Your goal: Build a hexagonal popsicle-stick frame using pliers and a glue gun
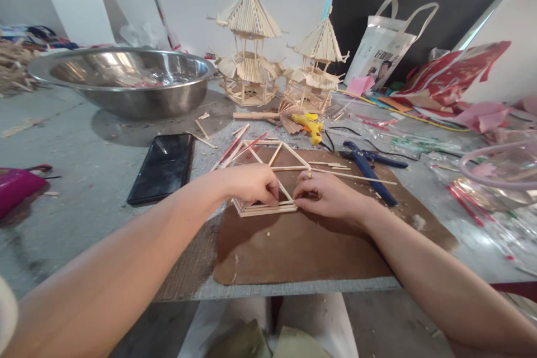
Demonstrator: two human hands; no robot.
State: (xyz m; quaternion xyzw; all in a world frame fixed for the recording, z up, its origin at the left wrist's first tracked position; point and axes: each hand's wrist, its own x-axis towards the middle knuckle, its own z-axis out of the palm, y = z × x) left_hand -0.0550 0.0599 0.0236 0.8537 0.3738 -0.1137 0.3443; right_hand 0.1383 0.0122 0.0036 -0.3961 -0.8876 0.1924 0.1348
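A many-sided frame of thin wooden sticks [271, 211] lies on a brown mat [293, 251], with stick spokes meeting at its middle. My left hand [262, 183] is closed, its fingertips pressed down on the sticks of the near side. At the near right corner of that frame, my right hand [321, 193] pinches the stick ends between thumb and fingers. Whether a separate small stick is between the fingertips, I cannot tell. One long loose stick [364, 178] runs out to the right beyond my right hand. My left forearm covers the frame's left part.
Blue-handled cutters [369, 168] lie right of the frame, and a yellow glue gun [310, 126] sits behind it. A black phone [161, 168] rests at left, before a steel basin [138, 81]. Two stick pagodas [249, 64] stand at the back; plastic packets [495, 201] litter the right.
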